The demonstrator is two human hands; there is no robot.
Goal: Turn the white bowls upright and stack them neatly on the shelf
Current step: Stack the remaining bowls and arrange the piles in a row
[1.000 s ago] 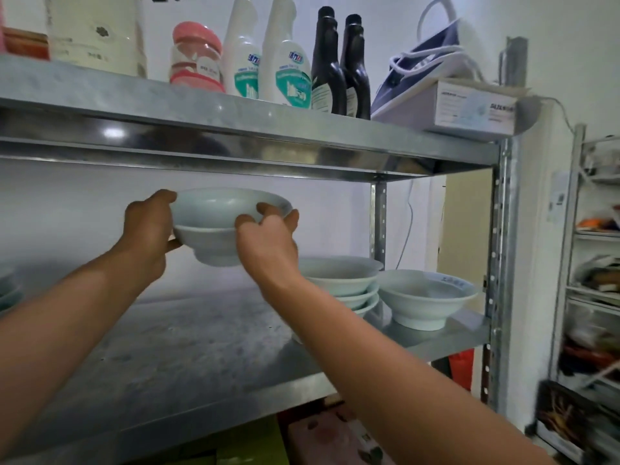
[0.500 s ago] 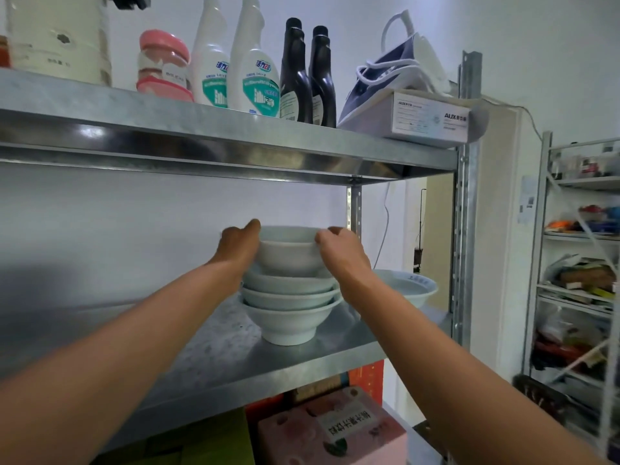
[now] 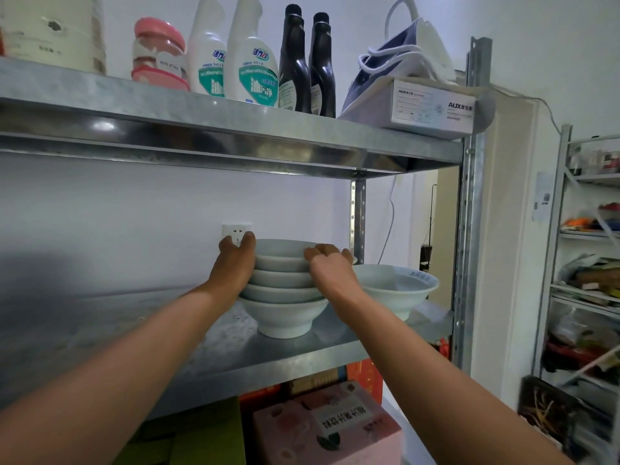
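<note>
A stack of several upright white bowls (image 3: 283,315) stands on the metal shelf (image 3: 235,354). The top bowl (image 3: 280,255) sits nested in the stack. My left hand (image 3: 235,263) grips its left rim with the thumb over the edge. My right hand (image 3: 330,266) holds its right rim, fingers curled over the edge. A single upright white bowl (image 3: 397,290) stands just right of the stack, partly behind my right wrist.
The upper shelf (image 3: 231,129) hangs close above and carries spray bottles (image 3: 251,55), dark bottles (image 3: 307,62), a pink-lidded jar (image 3: 157,55) and an iron on a box (image 3: 432,102). A wall socket (image 3: 235,231) sits behind my left hand. Boxes (image 3: 325,427) lie below; another rack (image 3: 590,263) stands right.
Both hands carried the bowl from the left to the right and lowered it onto the stack, where it now sits nested. The view shifted right with them.
</note>
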